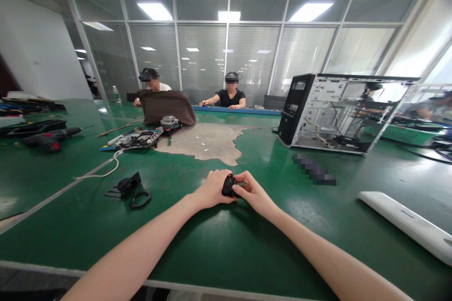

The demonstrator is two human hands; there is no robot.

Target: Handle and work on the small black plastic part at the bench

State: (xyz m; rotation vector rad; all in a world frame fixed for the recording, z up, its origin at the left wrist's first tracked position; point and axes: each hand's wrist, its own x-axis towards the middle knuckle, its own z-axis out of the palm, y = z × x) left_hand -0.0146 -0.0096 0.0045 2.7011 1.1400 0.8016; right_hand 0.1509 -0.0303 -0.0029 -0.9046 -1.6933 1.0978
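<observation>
Both of my hands meet over the green table (pixel 226 244), gripping one small black part (pixel 229 186) between them. My left hand (pixel 212 189) wraps around its left side with fingers curled. My right hand (pixel 251 191) pinches its right side with thumb and fingers. The part is mostly hidden by my fingers, so its shape is unclear. It sits just above or on the table surface.
Black bracket pieces (pixel 129 188) and a white cable (pixel 106 169) lie to the left. An open computer case (pixel 332 113) stands at the right, a white panel (pixel 409 223) nearer. A circuit board (pixel 136 138), a drill (pixel 49 138), and two seated people are beyond.
</observation>
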